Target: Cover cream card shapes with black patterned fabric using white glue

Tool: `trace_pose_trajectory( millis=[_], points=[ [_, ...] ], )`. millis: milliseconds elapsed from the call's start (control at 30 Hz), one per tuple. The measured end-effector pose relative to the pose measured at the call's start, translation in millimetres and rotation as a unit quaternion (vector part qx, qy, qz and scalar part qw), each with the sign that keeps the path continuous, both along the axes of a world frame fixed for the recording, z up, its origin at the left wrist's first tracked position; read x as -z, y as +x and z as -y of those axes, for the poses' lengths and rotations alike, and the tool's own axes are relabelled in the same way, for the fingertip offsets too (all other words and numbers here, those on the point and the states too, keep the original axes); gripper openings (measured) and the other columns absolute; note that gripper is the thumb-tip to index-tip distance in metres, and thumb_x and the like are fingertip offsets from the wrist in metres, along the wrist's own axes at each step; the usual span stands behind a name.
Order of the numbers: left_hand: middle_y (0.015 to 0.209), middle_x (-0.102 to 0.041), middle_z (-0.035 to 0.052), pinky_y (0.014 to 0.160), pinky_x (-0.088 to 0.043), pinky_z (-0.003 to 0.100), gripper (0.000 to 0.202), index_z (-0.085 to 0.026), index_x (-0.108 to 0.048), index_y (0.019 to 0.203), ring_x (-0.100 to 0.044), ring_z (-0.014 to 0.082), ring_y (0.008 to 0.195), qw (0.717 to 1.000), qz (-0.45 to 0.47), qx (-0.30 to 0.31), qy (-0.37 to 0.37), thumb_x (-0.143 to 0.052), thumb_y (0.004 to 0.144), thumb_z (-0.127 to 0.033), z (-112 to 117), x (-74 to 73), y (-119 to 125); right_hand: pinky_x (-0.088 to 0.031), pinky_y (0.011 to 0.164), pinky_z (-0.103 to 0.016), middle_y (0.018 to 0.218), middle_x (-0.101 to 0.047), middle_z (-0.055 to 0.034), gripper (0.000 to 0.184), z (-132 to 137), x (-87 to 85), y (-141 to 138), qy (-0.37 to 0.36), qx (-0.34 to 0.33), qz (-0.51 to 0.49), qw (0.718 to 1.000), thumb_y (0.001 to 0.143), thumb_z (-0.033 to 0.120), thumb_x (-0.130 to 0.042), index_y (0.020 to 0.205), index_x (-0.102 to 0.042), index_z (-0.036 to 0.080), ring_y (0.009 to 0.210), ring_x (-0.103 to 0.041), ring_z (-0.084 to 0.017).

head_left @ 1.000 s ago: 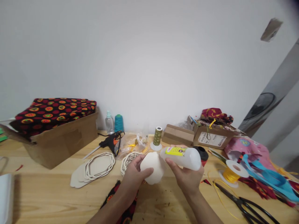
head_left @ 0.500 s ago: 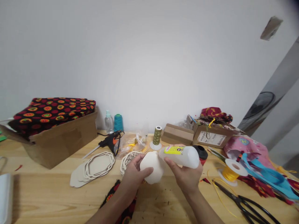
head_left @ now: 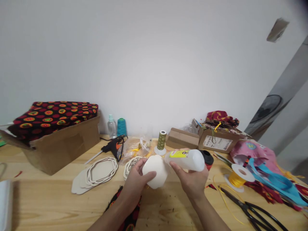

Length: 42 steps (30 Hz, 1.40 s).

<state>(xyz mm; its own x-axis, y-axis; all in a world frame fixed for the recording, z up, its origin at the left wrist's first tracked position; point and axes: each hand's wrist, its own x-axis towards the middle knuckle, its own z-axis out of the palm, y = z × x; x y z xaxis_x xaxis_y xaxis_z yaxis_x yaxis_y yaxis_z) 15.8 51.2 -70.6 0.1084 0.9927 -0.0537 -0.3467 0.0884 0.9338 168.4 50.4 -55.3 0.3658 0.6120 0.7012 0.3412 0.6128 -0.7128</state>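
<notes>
Between the thumb and fingers of my left hand is a pale, flat plate with a scalloped edge. My right hand is wrapped around a translucent glue bottle with a yellow label, tilted so its narrow end points left at the plate. Whether the tip touches the plate I cannot tell. Just behind my left hand lies a pale lattice-cut piece, partly hidden. Patterned dark cloth shows under my left forearm.
Scalloped frames and plates lie stacked at left, near a glue gun and a cardboard box of cloth. A green thread spool stands behind the plate. At right are black scissors, a yellow cord spool and blue ribbon.
The plate has shifted slightly left and tilted a little in my left hand. The bottle has barely moved; both hands keep their hold.
</notes>
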Motion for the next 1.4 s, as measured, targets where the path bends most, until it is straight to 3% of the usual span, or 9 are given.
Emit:
trace_pose_trajectory(
  millis=[200, 367, 600, 867, 967, 1100, 1300, 1400],
  points=[
    [0.071, -0.065, -0.0011, 0.055, -0.045, 0.024, 0.030, -0.016, -0.055, 0.086, -0.058, 0.0149, 0.064, 1.000, 0.003, 0.007, 0.004, -0.066, 0.059, -0.011, 2, 0.6, 0, -0.055, 0.063, -0.033, 0.071, -0.068, -0.0053, 0.027, 1, -2.3, -4, 0.000, -0.039, -0.015, 0.999, 0.055, 0.026, -0.074, 0.075, -0.061, 0.016, 0.067, -0.065, -0.021],
    [0.071, -0.065, -0.0019, 0.054, -0.045, 0.023, 0.031, -0.016, -0.054, 0.087, -0.058, 0.0142, 0.063, 1.000, 0.007, -0.007, -0.003, -0.065, 0.059, -0.011, 1, -1.2, 1, -0.054, 0.066, -0.037, 0.073, -0.067, -0.0071, 0.028, 0, -1.5, -2, -0.012, -0.004, 0.004, 1.000, 0.054, 0.027, -0.074, 0.075, -0.061, 0.015, 0.068, -0.064, -0.022],
    [0.072, -0.065, -0.0012, 0.054, -0.044, 0.023, 0.031, -0.016, -0.054, 0.087, -0.057, 0.0137, 0.063, 1.000, 0.006, -0.009, 0.002, -0.065, 0.059, -0.011, 0, -2.1, 1, -0.056, 0.059, -0.033, 0.072, -0.067, -0.0061, 0.034, 0, -3.7, -8, -0.004, -0.043, -0.135, 0.990, 0.050, 0.022, -0.076, 0.078, -0.059, 0.015, 0.066, -0.065, -0.022],
    [0.066, -0.065, -0.0027, 0.052, -0.043, 0.022, 0.025, -0.016, -0.056, 0.077, -0.055, 0.0122, 0.057, 1.000, -0.021, 0.000, 0.006, -0.068, 0.055, -0.013, 6, -6.2, 6, -0.054, 0.069, -0.032, 0.081, -0.066, -0.0037, 0.035, 6, -2.0, -14, 0.028, -0.123, -0.057, 0.990, 0.054, 0.016, -0.074, 0.086, -0.060, 0.020, 0.074, -0.064, -0.019],
    [0.065, -0.065, -0.0030, 0.052, -0.043, 0.023, 0.026, -0.017, -0.055, 0.078, -0.056, 0.0129, 0.057, 1.000, -0.023, -0.002, 0.002, -0.067, 0.055, -0.013, 5, -5.1, 6, -0.054, 0.069, -0.034, 0.081, -0.065, -0.0044, 0.036, 5, -0.5, -11, 0.016, -0.110, -0.020, 0.994, 0.053, 0.016, -0.075, 0.086, -0.060, 0.019, 0.075, -0.063, -0.020],
    [0.064, -0.063, -0.0041, 0.053, -0.043, 0.023, 0.027, -0.017, -0.055, 0.080, -0.056, 0.0135, 0.059, 1.000, -0.024, -0.010, 0.001, -0.066, 0.056, -0.012, 4, -4.9, 6, -0.053, 0.070, -0.035, 0.080, -0.066, -0.0053, 0.036, 2, 1.4, -11, -0.003, -0.063, -0.065, 0.996, 0.053, 0.018, -0.075, 0.085, -0.059, 0.017, 0.074, -0.063, -0.021],
    [0.065, -0.065, -0.0022, 0.053, -0.043, 0.023, 0.024, -0.017, -0.055, 0.076, -0.056, 0.0140, 0.059, 0.999, -0.031, -0.003, 0.010, -0.066, 0.055, -0.014, 5, -8.6, 8, -0.055, 0.067, -0.032, 0.079, -0.068, -0.0046, 0.035, 5, -3.0, -18, -0.004, -0.140, -0.049, 0.989, 0.053, 0.019, -0.075, 0.084, -0.061, 0.018, 0.072, -0.064, -0.020],
    [0.065, -0.065, -0.0024, 0.052, -0.043, 0.023, 0.023, -0.017, -0.055, 0.076, -0.056, 0.0139, 0.059, 0.999, -0.035, 0.003, 0.012, -0.065, 0.056, -0.013, 5, -8.9, 7, -0.055, 0.067, -0.030, 0.077, -0.068, -0.0029, 0.037, 7, -2.8, -20, -0.006, -0.128, -0.056, 0.990, 0.050, 0.018, -0.076, 0.084, -0.061, 0.020, 0.071, -0.064, -0.019]
  ],
)
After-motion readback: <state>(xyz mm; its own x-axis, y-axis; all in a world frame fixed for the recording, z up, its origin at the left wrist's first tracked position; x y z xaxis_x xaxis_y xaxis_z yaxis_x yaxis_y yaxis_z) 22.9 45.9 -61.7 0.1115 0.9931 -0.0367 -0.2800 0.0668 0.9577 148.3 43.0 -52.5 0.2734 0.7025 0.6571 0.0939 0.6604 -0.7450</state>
